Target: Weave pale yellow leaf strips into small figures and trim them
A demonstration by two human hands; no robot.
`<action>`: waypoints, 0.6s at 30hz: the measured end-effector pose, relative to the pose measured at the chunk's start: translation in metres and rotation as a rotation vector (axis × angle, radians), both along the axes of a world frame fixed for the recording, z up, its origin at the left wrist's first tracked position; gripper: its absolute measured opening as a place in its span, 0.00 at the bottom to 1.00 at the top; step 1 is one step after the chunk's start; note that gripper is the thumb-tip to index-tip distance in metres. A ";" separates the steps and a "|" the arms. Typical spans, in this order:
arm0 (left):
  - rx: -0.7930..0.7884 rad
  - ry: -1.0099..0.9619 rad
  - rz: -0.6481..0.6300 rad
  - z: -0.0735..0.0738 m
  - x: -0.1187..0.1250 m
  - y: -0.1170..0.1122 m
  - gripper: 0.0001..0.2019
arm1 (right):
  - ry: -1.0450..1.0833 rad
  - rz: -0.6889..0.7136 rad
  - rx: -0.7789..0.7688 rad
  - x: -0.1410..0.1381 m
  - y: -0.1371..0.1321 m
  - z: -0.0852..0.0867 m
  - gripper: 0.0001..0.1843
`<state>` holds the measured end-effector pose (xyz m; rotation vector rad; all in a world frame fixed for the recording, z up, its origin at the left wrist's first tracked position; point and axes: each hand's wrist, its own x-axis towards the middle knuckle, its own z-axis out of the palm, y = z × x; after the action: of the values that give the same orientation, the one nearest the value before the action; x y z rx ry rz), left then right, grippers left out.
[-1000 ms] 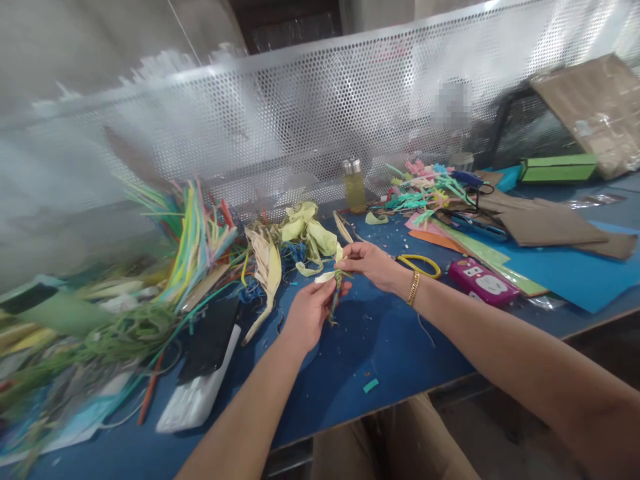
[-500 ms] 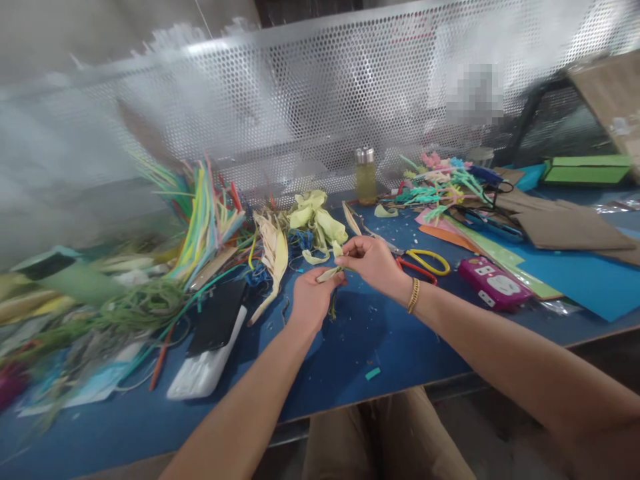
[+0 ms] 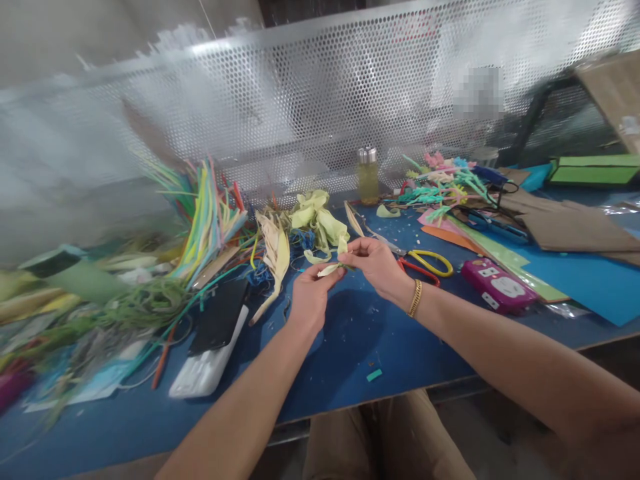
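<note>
Over the middle of the blue table, my left hand (image 3: 311, 293) pinches a small pale-green piece of corn husk (image 3: 329, 269) between thumb and fingers. My right hand (image 3: 373, 262) is close against it, its thumb and fingertips closed on a light yellow-green husk strip (image 3: 343, 245) that sticks up. Whether the two pieces are joined cannot be made out. Just beyond my hands lies a heap of crumpled pale-green husk (image 3: 320, 217). A long dried husk (image 3: 275, 260) is left of my left hand. Scissors with yellow and red handles (image 3: 427, 263) lie right of my right hand.
A black phone (image 3: 220, 317) rests on a white box at the left, near bundled coloured strips (image 3: 200, 223) and green cord (image 3: 145, 297). A glass bottle (image 3: 368, 179) stands by the perforated metal panel (image 3: 325, 87). At the right are a purple case (image 3: 497, 285), coloured paper and cardboard (image 3: 580, 227).
My fingers have shifted slightly on the husk, and the yellow-green strip now stands up more beside my right fingertips. A small brown scrap now shows on the table near the teal piece.
</note>
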<state>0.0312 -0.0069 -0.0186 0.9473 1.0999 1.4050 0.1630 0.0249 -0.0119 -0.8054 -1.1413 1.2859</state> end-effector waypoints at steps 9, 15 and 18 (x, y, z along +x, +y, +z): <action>-0.220 -0.225 -0.216 0.009 -0.005 -0.004 0.10 | 0.063 0.080 -0.103 0.011 0.006 0.001 0.21; -0.259 -0.197 -0.204 0.009 -0.007 -0.002 0.10 | 0.047 0.161 -0.155 0.015 0.011 -0.004 0.20; -0.278 -0.199 -0.230 0.011 -0.009 -0.002 0.09 | 0.073 0.207 -0.161 0.017 0.012 -0.005 0.19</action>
<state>0.0218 -0.0093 -0.0075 0.6935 0.9724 1.0995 0.1795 0.0374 -0.0172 -0.7660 -1.0944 1.5834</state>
